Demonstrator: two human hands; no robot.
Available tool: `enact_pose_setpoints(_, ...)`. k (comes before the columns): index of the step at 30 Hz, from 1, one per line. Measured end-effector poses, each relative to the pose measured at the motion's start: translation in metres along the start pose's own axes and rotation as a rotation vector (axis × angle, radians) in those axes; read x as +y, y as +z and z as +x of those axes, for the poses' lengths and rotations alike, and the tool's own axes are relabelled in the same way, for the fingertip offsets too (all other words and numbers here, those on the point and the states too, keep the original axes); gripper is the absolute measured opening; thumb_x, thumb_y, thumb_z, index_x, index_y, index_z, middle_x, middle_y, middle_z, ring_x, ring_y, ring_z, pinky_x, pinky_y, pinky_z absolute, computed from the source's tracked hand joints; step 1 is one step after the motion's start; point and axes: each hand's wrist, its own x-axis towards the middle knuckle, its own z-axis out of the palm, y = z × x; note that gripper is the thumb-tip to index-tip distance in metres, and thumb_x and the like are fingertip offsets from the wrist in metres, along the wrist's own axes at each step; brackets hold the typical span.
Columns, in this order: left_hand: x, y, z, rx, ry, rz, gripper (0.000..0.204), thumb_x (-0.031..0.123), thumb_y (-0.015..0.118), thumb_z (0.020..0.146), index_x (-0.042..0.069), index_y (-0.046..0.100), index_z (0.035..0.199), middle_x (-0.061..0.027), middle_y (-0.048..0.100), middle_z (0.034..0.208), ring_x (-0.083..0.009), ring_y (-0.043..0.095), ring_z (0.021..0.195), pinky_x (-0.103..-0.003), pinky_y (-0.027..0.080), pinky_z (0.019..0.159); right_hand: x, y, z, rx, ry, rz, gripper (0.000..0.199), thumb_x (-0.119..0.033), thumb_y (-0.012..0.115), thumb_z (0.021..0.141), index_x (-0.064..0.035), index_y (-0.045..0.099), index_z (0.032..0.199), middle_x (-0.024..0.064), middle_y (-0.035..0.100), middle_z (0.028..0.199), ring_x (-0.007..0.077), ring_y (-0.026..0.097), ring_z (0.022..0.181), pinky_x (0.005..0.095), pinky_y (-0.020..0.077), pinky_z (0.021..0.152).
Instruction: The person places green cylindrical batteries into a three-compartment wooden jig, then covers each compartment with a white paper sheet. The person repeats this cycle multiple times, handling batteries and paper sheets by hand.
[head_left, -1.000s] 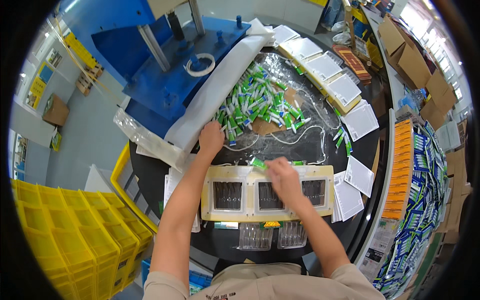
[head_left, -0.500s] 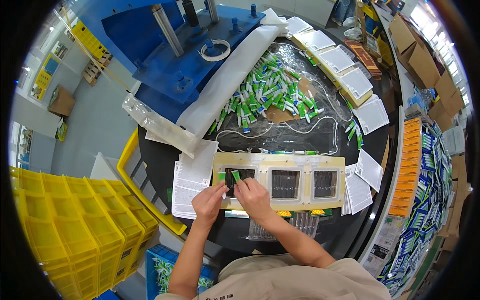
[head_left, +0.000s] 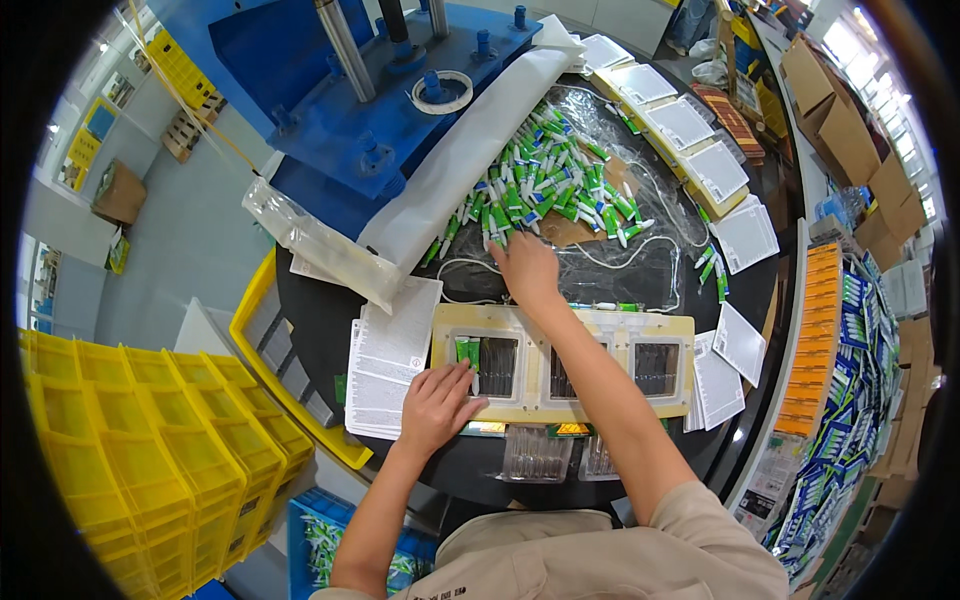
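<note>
See left grip point(head_left: 436, 408) at near edge of cream three-window frame point(head_left: 480, 320) on black bench point(head_left: 312, 312), with fingers by the lower end of a green tube point(head_left: 467, 349) in the leftmost window; can't make out if clamped on it or just pressing. See right grip point(head_left: 530, 270) stretched past the frame to near edge of tube pile point(head_left: 545, 175), with fingertips down among tubes; can't make out if together on one or apart.

Would call it early on. Count as done, just ahead of left grip: green tube in left side of leftmost window. Find no green in rest of that window, nor in rightmost one, to right of right grip; can't judge middle window, partly behind right forearm. Reckon most window space left over, with plenty of loose tubes beyond right grip.

Note second frame point(head_left: 700, 205) well right of right grip, with white cards point(head_left: 683, 125) on top, so probably further along. Note also card stack point(head_left: 393, 345) just left of left grip, and clear blister trays point(head_left: 535, 455) to its right.
</note>
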Motion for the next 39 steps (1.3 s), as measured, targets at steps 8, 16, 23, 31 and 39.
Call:
enact_pose_setpoints(8,0.001,-0.007,0.014,-0.11,-0.054,-0.037,0.041,0.028,0.074,0.089,0.004,0.068,0.122,-0.0102,0.066,0.133,-0.025,0.062,0.12,-0.047,0.041,0.11,0.021,0.012,0.029,-0.199,0.11,-0.01,0.026,-0.021,0.081,0.078,0.0023,0.071,0.084,0.0225,0.071,0.09,0.0425,0.071,0.086,0.051,0.0584,0.072)
enact_pose_setpoints(16,-0.007,0.002,0.024,-0.149,-0.012,-0.08,0.037,0.024,0.072,0.091,0.002,0.068,0.121,-0.011,0.068,0.128,-0.027,0.065,0.119,-0.051,0.037,0.117,0.042,-0.042,-0.021,-0.097,-0.048,0.42,0.029,-0.009,0.074,0.078,0.0027,0.066,0.104,0.0155,0.07,0.086,0.0272,0.071,0.078,0.0372,0.0568,0.07)
enact_pose_setpoints(23,-0.011,-0.006,0.011,-0.273,0.038,0.09,0.043,0.029,0.07,0.093,0.003,0.066,0.128,-0.0097,0.063,0.138,-0.0248,0.053,0.136,-0.051,0.032,0.119,0.032,-0.084,-0.12,-0.455,0.485,1.271,0.021,0.0,0.067,0.086,0.0007,0.067,0.107,0.0052,0.07,0.092,0.0121,0.067,0.079,0.0266,0.0536,0.071)
enact_pose_setpoints(31,-0.011,-0.005,-0.001,-0.301,0.014,0.13,0.049,0.03,0.065,0.097,0.002,0.06,0.136,-0.0118,0.054,0.149,-0.0258,0.046,0.142,-0.052,0.03,0.12,0.011,-0.083,-0.145,-0.106,-0.128,0.733,0.026,0.0,0.072,0.087,0.0014,0.068,0.113,0.0109,0.072,0.099,0.0258,0.07,0.092,0.0312,0.0563,0.081)
enact_pose_setpoints(39,-0.008,-0.008,-0.001,-0.361,-0.015,0.025,0.057,0.033,0.064,0.098,0.002,0.052,0.144,-0.0119,0.05,0.153,-0.025,0.046,0.143,-0.053,0.026,0.122,-0.004,-0.055,-0.159,-0.095,-0.754,0.093,0.032,-0.011,0.064,0.08,0.0047,0.067,0.108,0.0144,0.067,0.117,0.0281,0.063,0.112,0.0365,0.0545,0.091)
